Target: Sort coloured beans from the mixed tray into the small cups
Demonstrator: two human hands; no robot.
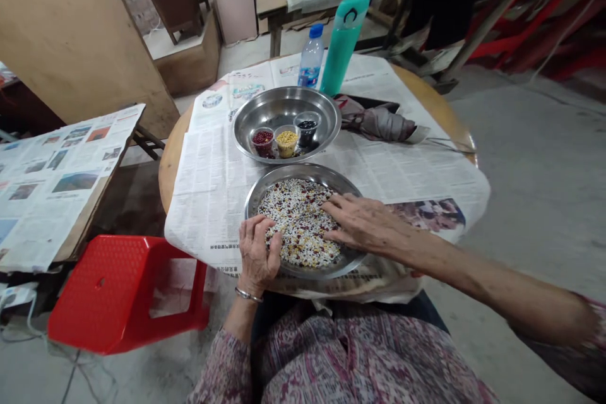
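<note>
A shallow metal basin (353,263) holds a spread mix of white grains with dark red, black and yellow beans (300,221). My left hand (258,249) lies over the basin's left rim, fingers loosely curved and thumb apart from them. From the right, my right hand (353,221) reaches in, fingers spread and fingertips on the mix. Behind stands a second metal basin (286,100) with three clear plastic cups: one of red beans (262,140), one of yellow beans (286,141) and one of black beans (307,128).
Newspaper (203,189) covers the round table (169,170). Toward its back stand a water bottle (310,57) and a tall teal bottle (343,47), with a folded grey umbrella (379,123) to the right. A red plastic stool (108,290) stands at the left, below a newspaper-covered table (61,183).
</note>
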